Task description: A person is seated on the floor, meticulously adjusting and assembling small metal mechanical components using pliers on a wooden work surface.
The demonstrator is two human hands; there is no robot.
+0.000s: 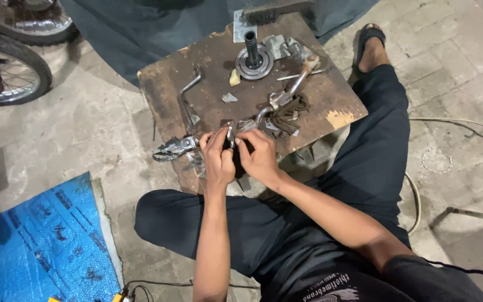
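Observation:
I sit on the floor before a low, worn wooden board (331,95). My left hand (217,156) and my right hand (259,157) meet at its near edge, both closed around a small metal part with a dark piece (231,141) between them. A metal footpeg-like lever (174,149) sticks out to the left of my left hand. Just beyond my right hand lie a dark rag (289,114) and a curved metal lever (294,84).
A round bearing-like part with an upright shaft (252,59) stands at the board's far side, with a bent rod (186,98) to its left. Bike wheels (12,67) at top left, a blue sheet (46,246) at bottom left, cables (454,120) on the right.

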